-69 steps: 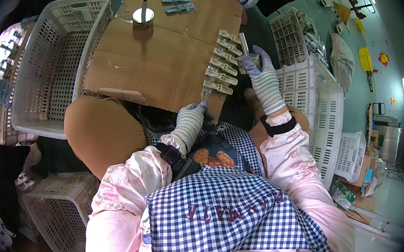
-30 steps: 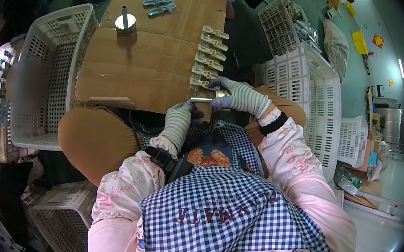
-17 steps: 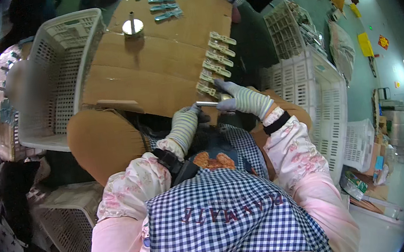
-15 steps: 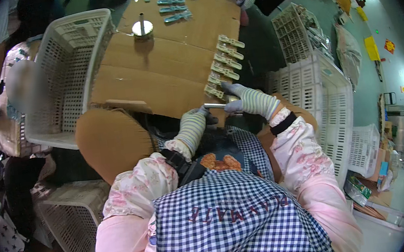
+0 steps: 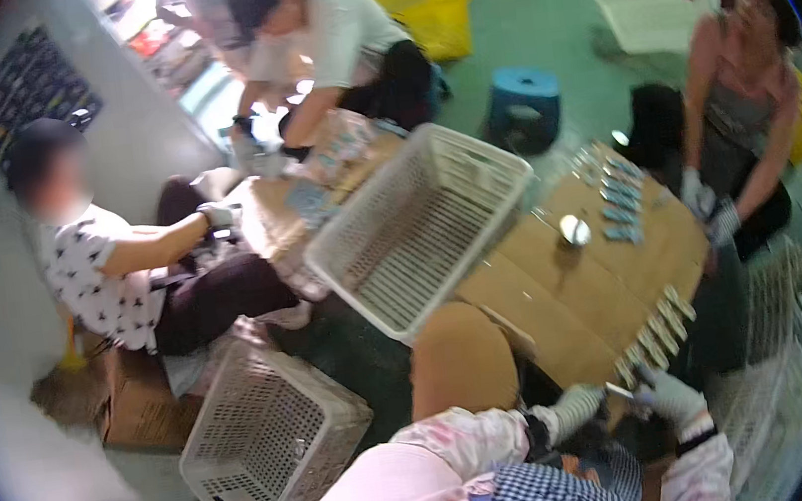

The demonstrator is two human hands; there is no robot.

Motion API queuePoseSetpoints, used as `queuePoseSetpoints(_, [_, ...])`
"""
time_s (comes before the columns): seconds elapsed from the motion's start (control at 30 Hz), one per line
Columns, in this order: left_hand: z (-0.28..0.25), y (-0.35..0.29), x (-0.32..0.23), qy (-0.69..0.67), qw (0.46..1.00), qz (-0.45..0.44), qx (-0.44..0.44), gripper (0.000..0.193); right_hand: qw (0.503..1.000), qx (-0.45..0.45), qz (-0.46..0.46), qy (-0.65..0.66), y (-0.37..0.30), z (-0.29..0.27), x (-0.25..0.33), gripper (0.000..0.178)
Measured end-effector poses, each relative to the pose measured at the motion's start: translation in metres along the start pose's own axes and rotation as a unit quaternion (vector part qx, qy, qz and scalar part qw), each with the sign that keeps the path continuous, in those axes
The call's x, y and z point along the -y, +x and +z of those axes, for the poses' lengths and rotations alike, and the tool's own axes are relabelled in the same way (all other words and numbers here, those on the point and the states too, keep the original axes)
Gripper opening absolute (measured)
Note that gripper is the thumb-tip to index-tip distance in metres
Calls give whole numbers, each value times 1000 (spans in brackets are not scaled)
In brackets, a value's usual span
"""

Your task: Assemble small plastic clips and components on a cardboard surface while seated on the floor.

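Near the cardboard's front edge my two gloved hands are close together. My right hand point(image 5: 673, 396) is closed around a short silver metal rod point(image 5: 620, 391) that points toward my left hand point(image 5: 578, 409). The left fingers are curled at the rod's far end; blur hides what they pinch. Just beyond my right hand, pale yellow peg-like clips point(image 5: 668, 323) lie in a slanting row along the right edge of the cardboard sheet point(image 5: 558, 306). Farther off are a row of blue clips point(image 5: 621, 206) and a round metal base point(image 5: 574, 230).
A white plastic crate point(image 5: 401, 250) stands left of the cardboard, another crate point(image 5: 275, 446) nearer me. White crates point(image 5: 774, 395) are at my right. A co-worker point(image 5: 739, 109) sits across the cardboard; others work at the left beside a blue stool point(image 5: 523, 105).
The view has swung to the left, so the cardboard and my hands now appear farther right. The co-workers at the left have come into view. My right hand still grips the rod.
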State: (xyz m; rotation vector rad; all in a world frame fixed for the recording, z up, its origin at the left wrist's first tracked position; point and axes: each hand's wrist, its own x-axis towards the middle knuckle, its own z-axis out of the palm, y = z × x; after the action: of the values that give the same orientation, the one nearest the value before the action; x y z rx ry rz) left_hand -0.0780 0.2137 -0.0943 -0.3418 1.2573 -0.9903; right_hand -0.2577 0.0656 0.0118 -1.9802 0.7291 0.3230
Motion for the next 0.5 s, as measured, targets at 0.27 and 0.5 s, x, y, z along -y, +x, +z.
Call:
queuePoseSetpoints(0.27, [-42, 25, -17, 948, 257, 148, 118, 31, 989, 42, 115, 81, 7, -13, 33, 57])
queuePoseSetpoints(0.5, [45, -80, 43, 870, 455, 127, 141, 18, 979, -93, -109, -146, 4, -9, 45, 55])
